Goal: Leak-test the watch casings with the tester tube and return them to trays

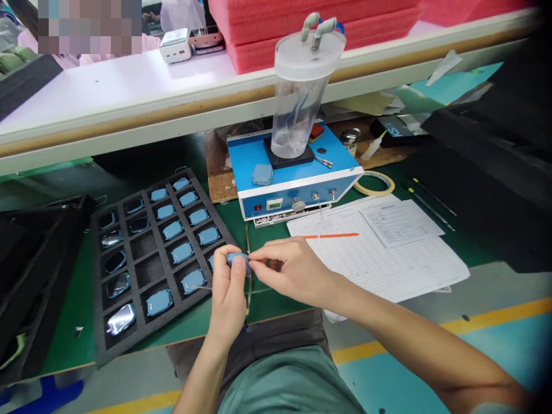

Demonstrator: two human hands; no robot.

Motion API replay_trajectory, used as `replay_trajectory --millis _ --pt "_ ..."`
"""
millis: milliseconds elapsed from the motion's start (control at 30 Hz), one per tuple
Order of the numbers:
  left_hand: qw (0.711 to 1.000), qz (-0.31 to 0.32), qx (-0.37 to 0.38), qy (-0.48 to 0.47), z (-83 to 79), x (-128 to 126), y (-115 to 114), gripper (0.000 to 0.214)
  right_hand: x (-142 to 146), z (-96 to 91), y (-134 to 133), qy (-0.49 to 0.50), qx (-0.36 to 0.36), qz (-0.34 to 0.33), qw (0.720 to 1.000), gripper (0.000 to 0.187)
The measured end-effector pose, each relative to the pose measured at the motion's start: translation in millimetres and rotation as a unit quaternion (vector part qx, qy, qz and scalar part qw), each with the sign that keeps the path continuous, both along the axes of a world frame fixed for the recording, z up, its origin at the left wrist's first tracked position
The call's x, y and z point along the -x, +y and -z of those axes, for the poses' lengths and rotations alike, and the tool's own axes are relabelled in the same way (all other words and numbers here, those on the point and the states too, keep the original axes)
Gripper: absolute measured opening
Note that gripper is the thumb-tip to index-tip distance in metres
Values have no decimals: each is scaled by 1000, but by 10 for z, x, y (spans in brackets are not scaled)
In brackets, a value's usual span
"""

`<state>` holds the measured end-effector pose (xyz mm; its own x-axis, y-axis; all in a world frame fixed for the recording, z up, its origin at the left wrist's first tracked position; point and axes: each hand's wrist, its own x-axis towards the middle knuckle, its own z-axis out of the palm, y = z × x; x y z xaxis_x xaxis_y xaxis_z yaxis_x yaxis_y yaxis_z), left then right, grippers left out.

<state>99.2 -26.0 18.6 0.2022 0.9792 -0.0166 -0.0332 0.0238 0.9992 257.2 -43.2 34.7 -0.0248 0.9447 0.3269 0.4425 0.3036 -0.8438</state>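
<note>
My left hand (228, 293) grips a small blue watch case (238, 259) between thumb and fingers, just above the green bench mat. My right hand (287, 267) is closed in a pinch at the case's right end; whatever it pinches is too small to make out. Both hands meet near the front edge of the bench. To their left lies a black foam tray (97, 339) with several blue watch cases in one part and several dark glass-faced pieces in the left column.
A blue test box (297, 184) carrying a clear lidded canister (299, 86) stands behind my hands, with one blue case on top. Paper forms (388, 253) and an orange pen (330, 236) lie to the right. Black trays sit at both sides. A tape roll (374, 183) lies beyond.
</note>
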Motion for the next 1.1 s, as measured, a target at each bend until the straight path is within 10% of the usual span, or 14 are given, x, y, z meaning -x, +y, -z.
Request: replay_trajectory --millis 367,567,867,1100 --pt "977 -85 -110 159 92 51 -23 19 -141 32 -76 -94 126 165 974 20" --pt "996 -48 -43 56 59 184 316 34 -340 105 245 -240 262 28 934 25" --pt "998 31 0 -61 174 296 448 34 -236 188 167 -330 325 56 884 12" --pt "992 72 15 -103 154 374 439 31 -225 119 137 -139 276 52 950 10"
